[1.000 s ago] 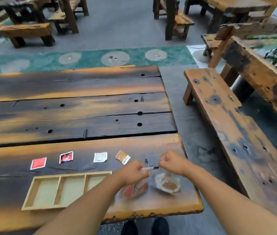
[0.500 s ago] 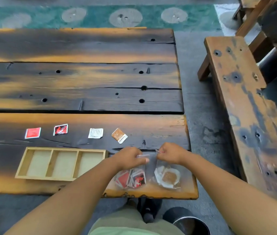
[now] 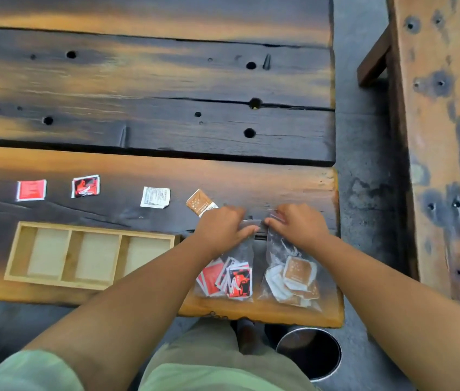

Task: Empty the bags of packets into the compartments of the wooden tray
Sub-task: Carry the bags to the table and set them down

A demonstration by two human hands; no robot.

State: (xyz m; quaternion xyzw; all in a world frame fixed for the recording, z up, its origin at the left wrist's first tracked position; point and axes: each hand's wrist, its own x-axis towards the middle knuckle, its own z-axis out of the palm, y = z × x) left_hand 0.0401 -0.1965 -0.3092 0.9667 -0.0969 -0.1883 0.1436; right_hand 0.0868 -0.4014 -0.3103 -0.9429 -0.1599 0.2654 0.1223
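Bags are lying beside the tray, left hand and right hand each pinching one's top, apparently to open it.

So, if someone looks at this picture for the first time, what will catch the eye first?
Most likely the two hands at the near right corner of the table, the left hand gripping the top of the bag of red packets and the right hand the bag of brown and white packets. Next, the wooden tray to their left, its visible compartments empty, with four single packets in a row beyond it.
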